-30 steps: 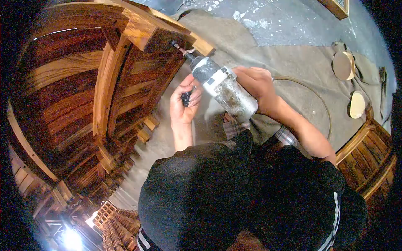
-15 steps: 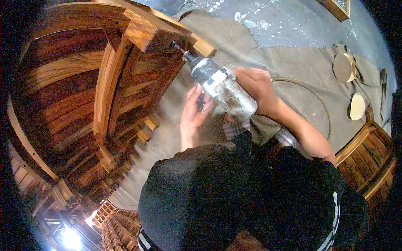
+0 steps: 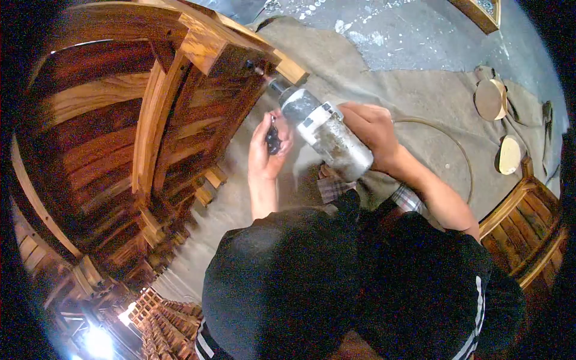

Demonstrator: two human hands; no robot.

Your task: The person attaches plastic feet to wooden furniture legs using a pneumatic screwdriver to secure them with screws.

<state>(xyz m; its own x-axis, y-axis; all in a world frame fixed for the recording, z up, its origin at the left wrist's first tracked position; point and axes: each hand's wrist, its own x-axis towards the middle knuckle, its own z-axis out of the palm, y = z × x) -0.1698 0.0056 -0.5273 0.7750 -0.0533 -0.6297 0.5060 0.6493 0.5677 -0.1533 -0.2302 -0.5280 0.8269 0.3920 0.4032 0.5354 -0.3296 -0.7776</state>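
My right hand point(image 3: 371, 129) is wrapped round a worn grey-and-white power driver point(image 3: 329, 133). The driver's tip points up and left at a dark hole in the end of a wooden furniture piece point(image 3: 207, 51); whether it touches is hard to tell. Left of the driver, my left hand point(image 3: 269, 144) holds several small dark screws point(image 3: 273, 139) between curled fingers and palm, close to the driver's body without gripping it.
A grey-brown cloth point(image 3: 414, 90) covers the floor, with a thin hose point(image 3: 447, 132) across it. Two round pads point(image 3: 491, 99) lie at the right. Slatted wooden furniture point(image 3: 522, 222) stands lower right. A wooden box point(image 3: 477, 13) sits at the top right.
The driver and my right hand have shifted slightly down and right. My left hand has moved a little left, and its fingers have curled so that the dark screws show.
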